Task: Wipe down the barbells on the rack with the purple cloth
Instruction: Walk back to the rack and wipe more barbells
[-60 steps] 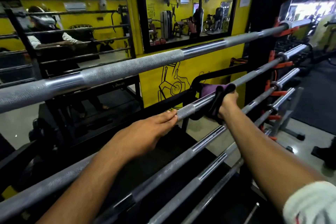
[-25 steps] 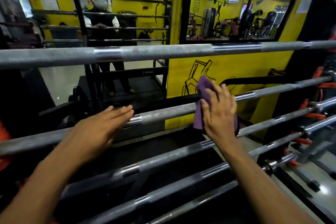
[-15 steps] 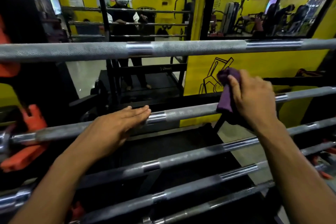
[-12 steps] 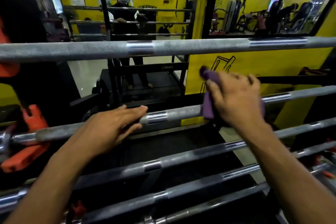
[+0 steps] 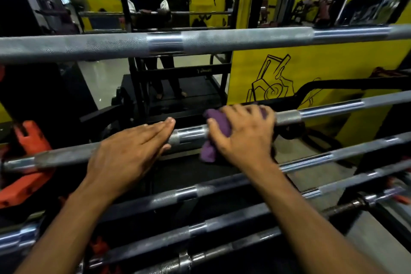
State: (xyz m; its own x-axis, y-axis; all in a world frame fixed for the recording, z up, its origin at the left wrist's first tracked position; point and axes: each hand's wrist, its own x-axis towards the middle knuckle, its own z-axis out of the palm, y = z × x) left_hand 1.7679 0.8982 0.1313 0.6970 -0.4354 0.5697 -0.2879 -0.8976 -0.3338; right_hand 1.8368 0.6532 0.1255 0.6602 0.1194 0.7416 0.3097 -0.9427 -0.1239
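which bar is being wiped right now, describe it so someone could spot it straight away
Start at the thick barbell crossing the top of the rack, nearest the camera. The next bar down is the one. Unlike its neighbours it has both hands on it: the left hand flat on top, the right hand gripping a purple cloth round it.

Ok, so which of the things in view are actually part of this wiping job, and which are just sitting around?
Part of the job:
- purple cloth, gripped by the right hand
- barbell being wiped, with the left hand resting flat on it
- other barbells on the rack, e.g. top bar

Just around:
- orange rack holder
- yellow wall
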